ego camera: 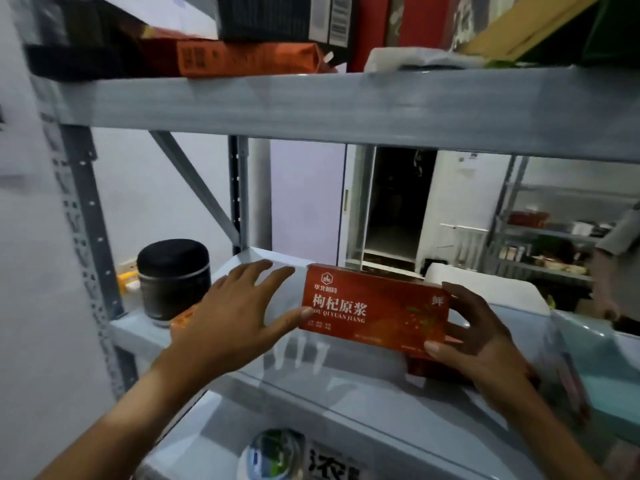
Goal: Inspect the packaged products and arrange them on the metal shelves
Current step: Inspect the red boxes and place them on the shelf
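A red box (374, 306) with white Chinese lettering stands on its long edge over the middle shelf (311, 382), its printed face toward the camera. The right hand (485, 344) grasps the box's right end, thumb on the front near the lower corner and fingers curled round the far side. The left hand (235, 317) is released, fingers straight and spread, with the thumb tip touching the box's left end. Whether the box rests on the shelf or is held just above it cannot be told. At the far left of the shelf stands a black jar (173, 282). The upper shelf (346, 105) carries an orange carton (249, 58) and dark boxes (284, 19). A second person's arm (613, 258) shows at the right edge.
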